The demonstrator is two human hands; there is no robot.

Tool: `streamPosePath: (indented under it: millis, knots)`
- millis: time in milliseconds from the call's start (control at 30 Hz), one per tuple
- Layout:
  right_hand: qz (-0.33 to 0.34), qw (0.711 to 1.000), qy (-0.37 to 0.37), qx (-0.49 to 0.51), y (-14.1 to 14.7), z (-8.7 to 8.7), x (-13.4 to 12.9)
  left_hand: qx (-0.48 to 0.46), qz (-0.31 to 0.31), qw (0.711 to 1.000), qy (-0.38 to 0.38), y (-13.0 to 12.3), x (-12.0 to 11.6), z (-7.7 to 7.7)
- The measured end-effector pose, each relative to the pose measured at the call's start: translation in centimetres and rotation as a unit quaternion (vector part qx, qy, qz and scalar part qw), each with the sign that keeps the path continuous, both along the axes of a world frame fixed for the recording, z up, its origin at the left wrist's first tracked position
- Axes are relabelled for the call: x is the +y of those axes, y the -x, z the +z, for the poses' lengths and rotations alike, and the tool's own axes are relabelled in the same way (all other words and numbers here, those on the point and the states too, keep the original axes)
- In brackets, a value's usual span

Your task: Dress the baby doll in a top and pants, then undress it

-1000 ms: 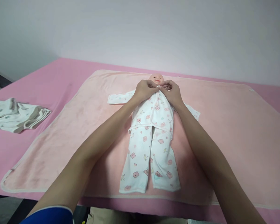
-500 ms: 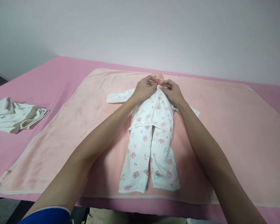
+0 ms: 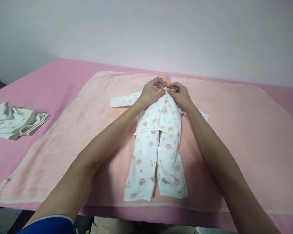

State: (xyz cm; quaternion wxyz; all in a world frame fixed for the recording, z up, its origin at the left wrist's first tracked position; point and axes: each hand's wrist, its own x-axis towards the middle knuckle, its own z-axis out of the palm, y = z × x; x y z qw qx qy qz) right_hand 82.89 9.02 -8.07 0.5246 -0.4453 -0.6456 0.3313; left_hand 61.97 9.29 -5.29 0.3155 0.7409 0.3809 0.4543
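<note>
A doll (image 3: 165, 78) lies on its back, dressed in a white patterned top (image 3: 156, 115) and matching trousers (image 3: 146, 162). My left hand (image 3: 152, 91) pinches the neckline of the top from the left, fingers curled just below the doll's face. From the right, my right hand (image 3: 180, 94) grips the same neckline, its fingertips almost meeting those of the left. What exactly lies between the fingertips is too small to tell. One sleeve stretches out to the left; the other is partly hidden behind my right wrist.
A peach blanket (image 3: 246, 146) with a pale border lies under the doll on a pink-covered table (image 3: 70, 71). Folded white cloths with grey-brown trim (image 3: 21, 122) rest at the far left. Behind the table stands a pale wall (image 3: 161, 35).
Both hands stay at the neckline with only tiny finger movements. The whole view has shifted very slightly.
</note>
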Motion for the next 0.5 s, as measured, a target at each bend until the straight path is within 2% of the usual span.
streamPosePath:
  millis: [100,300,500]
  knots:
    - [0.001,1.000,0.001,-0.002,-0.12,0.00,-0.07,0.010,0.000,1.000,-0.011,-0.06,0.21,-0.24]
    - [-0.014,0.998,-0.048,-0.024,0.00,0.06,-0.15,-0.004,-0.003,1.000,-0.021,-0.22,0.47,-0.51]
    - [-0.016,0.999,-0.032,-0.023,0.04,0.15,-0.22,-0.013,-0.006,1.000,-0.003,-0.18,0.46,-0.52]
